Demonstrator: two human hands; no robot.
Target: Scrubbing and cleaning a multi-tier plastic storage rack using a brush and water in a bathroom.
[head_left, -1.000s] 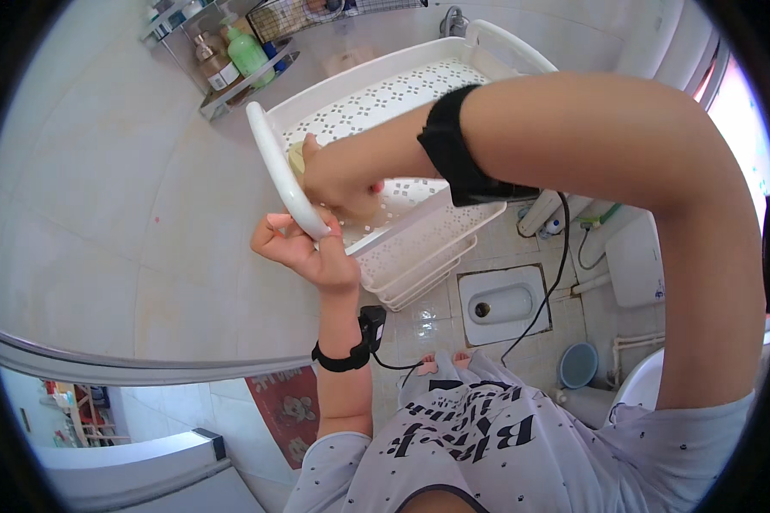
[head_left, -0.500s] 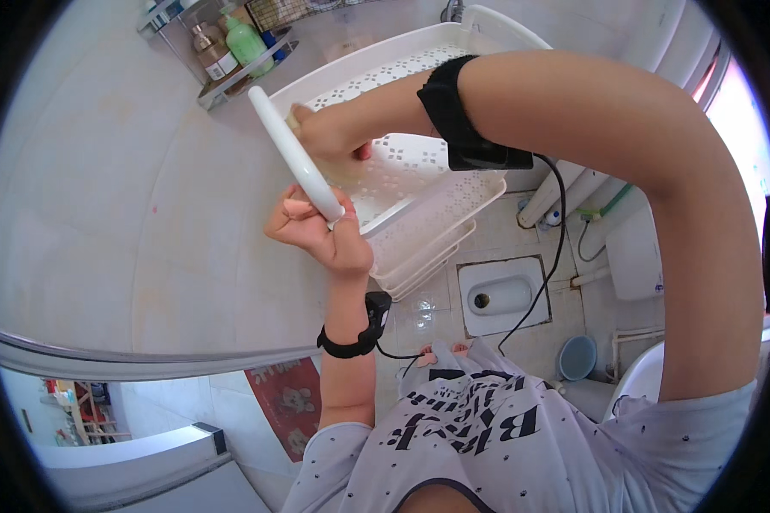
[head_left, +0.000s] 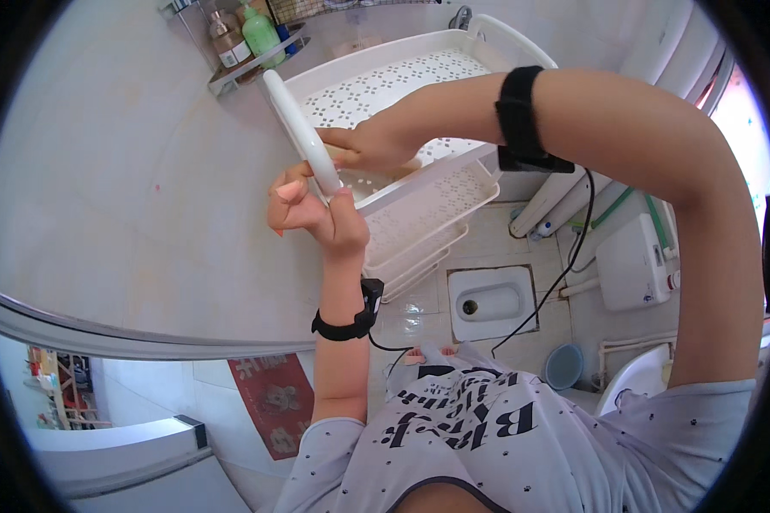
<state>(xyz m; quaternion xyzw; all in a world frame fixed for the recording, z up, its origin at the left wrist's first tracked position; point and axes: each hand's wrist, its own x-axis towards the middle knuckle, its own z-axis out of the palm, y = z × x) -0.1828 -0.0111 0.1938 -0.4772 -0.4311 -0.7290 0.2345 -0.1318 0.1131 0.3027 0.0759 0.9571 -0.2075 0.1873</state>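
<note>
A white plastic storage rack has a perforated top tray and a curved white handle at its left end. My left hand is closed round the near lower end of that handle, thumb in front. Inside the tray, close behind the handle, my right hand presses down, its fingers pointing left. Under its palm and fingers shows a pale beige, cloth-like piece, mostly hidden by the hand. Each forearm wears a black strap with a small device.
Lower tiers of the rack hang below the tray. A corner shelf holds a green pump bottle and a brown one. A squat toilet, blue bucket, white cistern and pipes are at right. A black cable hangs from my right forearm.
My right hand has slid to the right and slightly nearer along the tray, away from the handle's far part. My left hand keeps its hold on the handle. The view has shifted slightly.
</note>
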